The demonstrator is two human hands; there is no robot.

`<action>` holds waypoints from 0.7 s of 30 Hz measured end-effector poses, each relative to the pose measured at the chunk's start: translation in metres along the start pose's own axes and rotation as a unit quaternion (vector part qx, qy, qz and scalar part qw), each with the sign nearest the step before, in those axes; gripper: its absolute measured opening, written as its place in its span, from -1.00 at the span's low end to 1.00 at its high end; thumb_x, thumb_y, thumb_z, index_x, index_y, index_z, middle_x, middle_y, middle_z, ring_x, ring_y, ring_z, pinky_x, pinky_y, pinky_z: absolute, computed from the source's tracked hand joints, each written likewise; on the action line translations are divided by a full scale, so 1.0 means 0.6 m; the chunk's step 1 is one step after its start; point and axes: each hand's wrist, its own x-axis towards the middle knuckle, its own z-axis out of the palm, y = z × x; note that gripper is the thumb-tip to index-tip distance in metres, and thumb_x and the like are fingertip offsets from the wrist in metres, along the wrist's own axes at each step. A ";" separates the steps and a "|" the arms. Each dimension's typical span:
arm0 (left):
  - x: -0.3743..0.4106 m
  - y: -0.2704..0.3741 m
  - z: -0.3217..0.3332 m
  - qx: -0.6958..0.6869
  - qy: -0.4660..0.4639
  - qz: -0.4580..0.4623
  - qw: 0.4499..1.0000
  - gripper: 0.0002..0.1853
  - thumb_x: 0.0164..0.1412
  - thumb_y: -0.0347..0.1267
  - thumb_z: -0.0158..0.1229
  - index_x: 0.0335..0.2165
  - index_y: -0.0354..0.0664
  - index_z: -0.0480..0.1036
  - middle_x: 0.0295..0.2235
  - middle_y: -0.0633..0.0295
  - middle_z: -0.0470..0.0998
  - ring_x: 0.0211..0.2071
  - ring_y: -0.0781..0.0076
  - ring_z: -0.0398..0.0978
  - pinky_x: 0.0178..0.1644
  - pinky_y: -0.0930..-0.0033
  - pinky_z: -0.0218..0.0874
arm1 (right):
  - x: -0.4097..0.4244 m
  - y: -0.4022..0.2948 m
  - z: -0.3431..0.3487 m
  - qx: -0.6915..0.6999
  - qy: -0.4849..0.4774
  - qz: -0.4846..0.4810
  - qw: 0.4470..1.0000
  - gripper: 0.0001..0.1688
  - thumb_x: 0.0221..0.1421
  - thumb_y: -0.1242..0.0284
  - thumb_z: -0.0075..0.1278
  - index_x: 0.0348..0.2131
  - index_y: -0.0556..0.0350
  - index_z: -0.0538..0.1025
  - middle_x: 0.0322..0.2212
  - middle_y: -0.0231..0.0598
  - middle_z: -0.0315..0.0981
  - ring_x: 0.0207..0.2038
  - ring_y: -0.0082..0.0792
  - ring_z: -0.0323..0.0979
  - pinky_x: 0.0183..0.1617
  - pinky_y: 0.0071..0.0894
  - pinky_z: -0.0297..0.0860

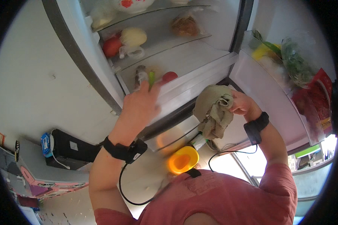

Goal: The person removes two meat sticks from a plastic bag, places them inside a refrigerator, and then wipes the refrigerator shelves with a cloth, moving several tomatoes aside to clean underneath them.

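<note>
My left hand [140,102] is at the front wall of the clear fridge drawer [197,74], fingers over its upper edge and thumb on the outer side. Just beyond the fingertips in the drawer lie a green vegetable [151,77], a round red item [169,76] and something dark in a plastic bag [140,73]. To the right, outside the drawer, my right hand [241,103] grips a crumpled grey-green cloth [214,109] that hangs down. Both wrists wear black straps with cabled devices.
Fridge shelves above hold a red item [112,46], a pale round one [133,37] and a bagged brown food [185,25]. The open fridge door [270,107], with bagged greens [295,62], stands at right. Below are a yellow basin [183,160] and, left, a black box-shaped object [73,147].
</note>
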 end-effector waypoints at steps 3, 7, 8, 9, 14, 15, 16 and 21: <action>0.000 -0.003 -0.001 0.019 -0.016 -0.030 0.999 -0.46 -0.14 -0.24 0.17 -0.13 -0.14 0.27 -0.28 0.06 0.33 -0.41 0.01 0.45 -0.38 0.11 0.33 | -0.003 0.003 0.018 -0.006 -0.016 -0.032 0.999 -0.41 -0.11 0.46 0.02 -0.02 0.24 0.31 -0.15 -0.27 0.39 -0.14 -0.48 0.37 -0.04 -0.49 0.31; 0.002 -0.005 0.001 0.025 0.006 -0.038 0.999 -0.50 -0.18 -0.34 0.16 -0.17 -0.13 0.25 -0.32 0.04 0.30 -0.46 0.05 0.46 -0.44 0.12 0.33 | 0.021 0.032 -0.046 -0.039 0.051 -0.007 0.998 -0.48 -0.09 0.49 -0.04 -0.05 0.23 0.33 -0.17 -0.25 0.39 -0.12 -0.43 0.36 -0.01 -0.43 0.28; 0.003 -0.003 0.002 0.018 0.013 -0.037 0.999 -0.50 -0.17 -0.33 0.16 -0.17 -0.14 0.25 -0.32 0.04 0.30 -0.45 0.05 0.46 -0.43 0.12 0.33 | 0.029 0.036 -0.059 -0.034 0.068 -0.016 0.997 -0.50 -0.08 0.49 -0.06 -0.07 0.22 0.34 -0.18 -0.24 0.40 -0.13 -0.42 0.36 -0.01 -0.42 0.28; 0.000 -0.004 0.001 0.014 0.018 -0.038 0.999 -0.51 -0.16 -0.32 0.17 -0.18 -0.15 0.25 -0.32 0.04 0.29 -0.45 0.04 0.46 -0.42 0.13 0.33 | 0.045 0.034 -0.060 -0.028 0.081 -0.024 0.996 -0.52 -0.08 0.49 -0.07 -0.08 0.22 0.35 -0.18 -0.24 0.40 -0.13 -0.41 0.36 -0.01 -0.41 0.28; -0.004 -0.006 0.007 0.014 0.019 -0.056 0.998 -0.48 -0.11 -0.22 0.19 -0.17 -0.18 0.25 -0.31 0.02 0.29 -0.40 0.01 0.44 -0.37 0.13 0.31 | 0.097 0.003 -0.019 -0.048 0.092 -0.048 0.993 -0.57 -0.08 0.49 -0.09 -0.13 0.20 0.38 -0.22 -0.24 0.40 -0.16 -0.37 0.38 -0.04 -0.39 0.29; -0.004 -0.011 0.013 0.014 0.017 -0.060 0.998 -0.43 -0.11 -0.15 0.19 -0.14 -0.18 0.25 -0.29 0.01 0.30 -0.39 -0.01 0.44 -0.36 0.12 0.30 | 0.104 0.003 -0.019 -0.038 0.096 -0.045 0.994 -0.58 -0.08 0.48 -0.09 -0.14 0.20 0.38 -0.23 -0.24 0.41 -0.17 -0.37 0.38 -0.06 -0.38 0.30; -0.004 -0.015 0.014 0.014 0.015 -0.065 0.998 -0.38 -0.10 -0.09 0.20 -0.10 -0.18 0.25 -0.28 -0.01 0.31 -0.37 -0.03 0.43 -0.35 0.10 0.30 | 0.111 0.004 -0.017 -0.028 0.101 -0.043 0.994 -0.58 -0.08 0.48 -0.09 -0.14 0.20 0.38 -0.24 -0.24 0.41 -0.19 -0.37 0.39 -0.08 -0.38 0.31; 0.006 -0.017 0.008 -0.006 0.068 -0.064 0.996 -0.37 -0.17 -0.22 0.25 -0.10 -0.20 0.24 -0.25 -0.01 0.29 -0.24 0.02 0.37 -0.25 0.16 0.28 | 0.157 0.015 -0.043 -0.033 0.108 -0.032 0.993 -0.60 -0.07 0.45 -0.10 -0.16 0.21 0.39 -0.29 -0.26 0.42 -0.26 -0.37 0.40 -0.18 -0.41 0.34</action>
